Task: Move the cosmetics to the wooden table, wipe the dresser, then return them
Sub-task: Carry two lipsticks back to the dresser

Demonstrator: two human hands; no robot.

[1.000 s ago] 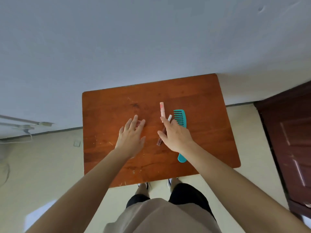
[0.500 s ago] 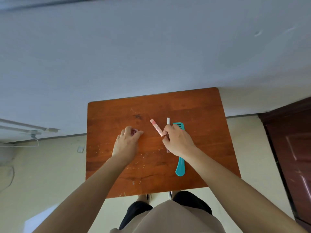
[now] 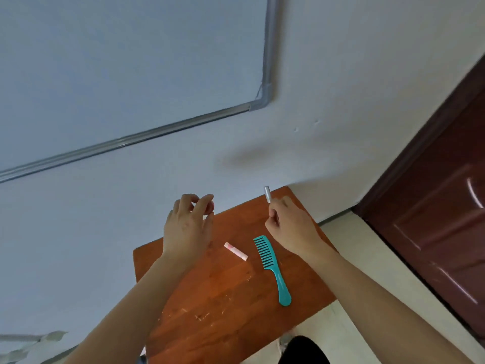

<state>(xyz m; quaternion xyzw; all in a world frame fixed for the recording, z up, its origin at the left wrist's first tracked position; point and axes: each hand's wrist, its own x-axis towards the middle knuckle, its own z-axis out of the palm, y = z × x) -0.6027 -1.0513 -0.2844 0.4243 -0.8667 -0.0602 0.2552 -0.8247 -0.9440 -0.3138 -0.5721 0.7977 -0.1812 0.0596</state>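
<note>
Four small things are in view, two on the wooden counter and two lifted off it. One pink tube lies flat near the counter's middle, slanted, with nothing touching it. Just to its right lies one teal comb, teeth toward the far end and facing left, handle running toward the near edge; tube and comb sit close together but apart. The right hand is closed around one slim silver-capped stick, which pokes up past the fingers above the counter's far right corner. The left hand hangs above the far left part of the counter, thumb and fingers curled together around one small reddish item; only a sliver of it shows, so what it is cannot be told. The counter's surface carries pale scratches toward the near side. Behind stands a pale wall with one framed board, and one dark brown door at the right.
</note>
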